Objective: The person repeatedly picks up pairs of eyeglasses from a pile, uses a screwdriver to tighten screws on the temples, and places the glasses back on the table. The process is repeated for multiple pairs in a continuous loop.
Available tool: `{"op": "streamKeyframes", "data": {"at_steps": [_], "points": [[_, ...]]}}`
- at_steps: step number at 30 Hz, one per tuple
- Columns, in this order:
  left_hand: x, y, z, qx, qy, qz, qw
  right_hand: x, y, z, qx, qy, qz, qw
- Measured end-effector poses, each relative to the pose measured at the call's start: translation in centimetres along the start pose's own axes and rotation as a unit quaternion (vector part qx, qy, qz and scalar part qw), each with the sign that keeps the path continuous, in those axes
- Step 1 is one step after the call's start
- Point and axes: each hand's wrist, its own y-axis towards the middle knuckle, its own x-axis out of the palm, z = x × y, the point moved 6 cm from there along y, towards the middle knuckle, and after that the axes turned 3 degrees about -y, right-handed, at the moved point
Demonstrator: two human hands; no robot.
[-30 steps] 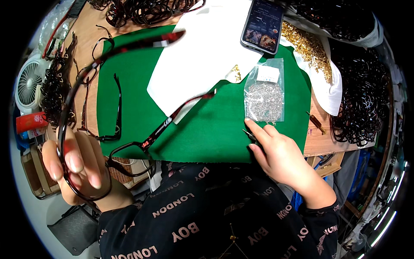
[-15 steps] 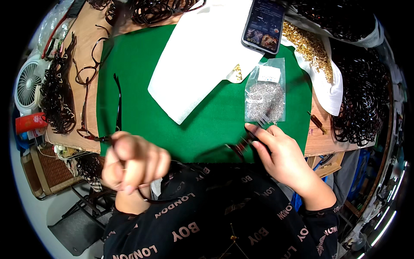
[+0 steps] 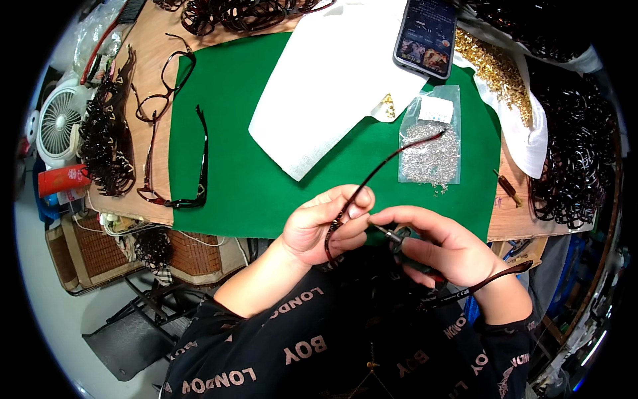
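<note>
My left hand (image 3: 325, 226) is closed on a dark brown eyeglass frame (image 3: 362, 184). One temple arm slants up from its fingers over the green mat and the plastic bag. The other temple arm (image 3: 505, 273) crosses my right wrist. Close beside it, my right hand (image 3: 445, 243) grips what looks like a small screwdriver (image 3: 392, 234), its thin metal shaft pointing at my left fingers. The tips of both hands nearly meet. The part of the frame between my palms is mostly hidden. A clear bag (image 3: 428, 156) of tiny silver metal pieces lies just beyond.
A green mat (image 3: 226, 153) covers the table, with a white cloth (image 3: 319, 100) and a phone (image 3: 425, 40) on it. Gold-coloured small parts (image 3: 498, 73) sit at right. Eyeglasses (image 3: 151, 106) lie at left, heaped dark frames (image 3: 575, 153) at right, beside a small tool (image 3: 508, 189).
My left hand has come from the mat's left edge to the middle, and now holds the eyeglass frame in front of my right hand. The screwdriver's shaft now points at my left fingers.
</note>
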Motion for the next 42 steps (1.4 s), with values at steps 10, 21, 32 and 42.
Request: {"op": "streamKeyframes", "data": {"at_steps": [10,21,32,42], "points": [[-0.5,-0.1,-0.3,-0.006,0.031,0.014,0.999,1.1,1.8,0.4,0.017,0.100,-0.029,0.994],[0.6,-0.1,-0.7,-0.032,-0.056,-0.012,0.998,1.2,1.2,0.6,0.053,0.115,0.026,0.992],[4.2,-2.3,3.1,0.071,0.067,-0.007,0.995,-3.1,-3.6,-0.1,-0.209,-0.445,0.297,0.819],[6.4,-6.1,10.9,0.357,0.778,0.327,0.400,-4.6,-4.8,0.8,-0.087,-0.552,0.372,0.741]]}}
